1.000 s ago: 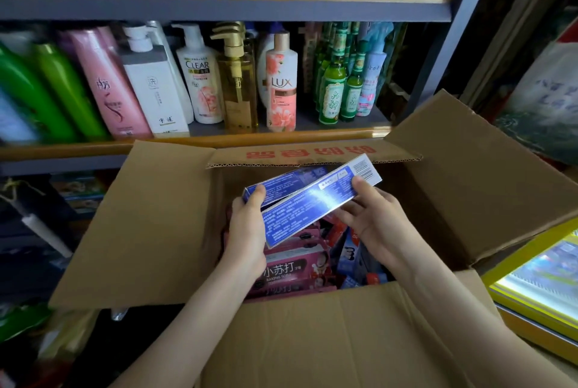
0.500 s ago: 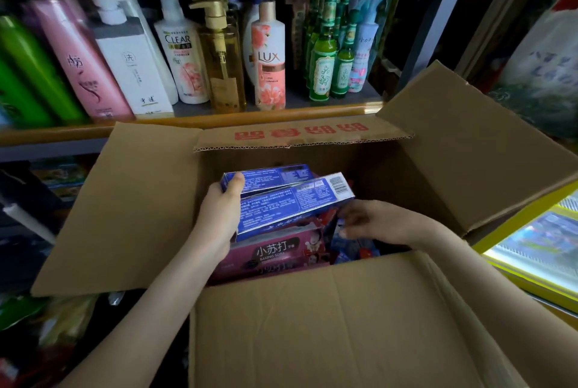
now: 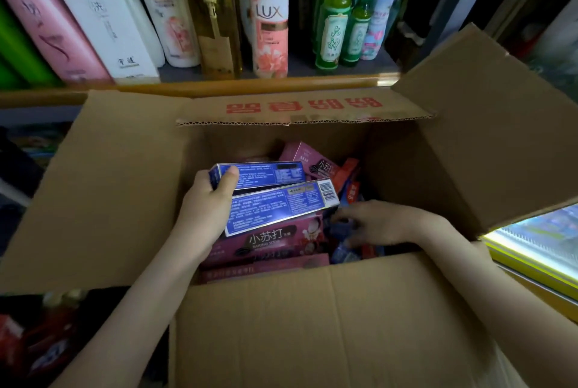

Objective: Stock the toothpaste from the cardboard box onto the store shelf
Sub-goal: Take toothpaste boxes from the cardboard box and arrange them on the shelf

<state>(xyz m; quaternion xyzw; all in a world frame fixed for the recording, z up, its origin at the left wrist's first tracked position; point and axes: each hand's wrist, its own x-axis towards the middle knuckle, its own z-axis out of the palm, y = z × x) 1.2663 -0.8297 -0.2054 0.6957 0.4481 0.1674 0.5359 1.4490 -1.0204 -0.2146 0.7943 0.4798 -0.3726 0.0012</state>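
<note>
Toothpaste cartons [image 3: 219, 272] lie heaped inside the open cardboard box [image 3: 312, 331], whose near flap folds out toward the person and fills the bottom of the view. Both bare forearms cross that flap into the box. The left hand [image 3: 209, 203] is curled round the left ends of two blue cartons [image 3: 281, 207] stacked one on the other, with the thumb pressed on the face of the upper one. Both are raised just above the heap and run lengthwise to the right. The lower one shows a barcode at its right end.

Beneath them, pink cartons [image 3: 269, 242] printed with white characters lie flat, side by side, in the left part of the box. The right hand [image 3: 378, 225] reaches low into the right part, fingers stretched out loosely over a jumble of dark blue and red packs [image 3: 344, 250]. It is blurred, and nothing looks clasped in it. A tilted pink carton [image 3: 308, 157] leans near the far wall.

The far flap bears red characters. Just beyond it runs the store shelf [image 3: 250, 84], carrying upright bottles: a pink bottle [image 3: 53, 30], a white bottle [image 3: 106, 27], a CLEAR bottle [image 3: 169, 12], an amber pump bottle [image 3: 217, 27], a LUX bottle [image 3: 270, 18] and green glass bottles [image 3: 331, 24]. Off to the right stands a lit, yellow-framed case [image 3: 531, 250].
</note>
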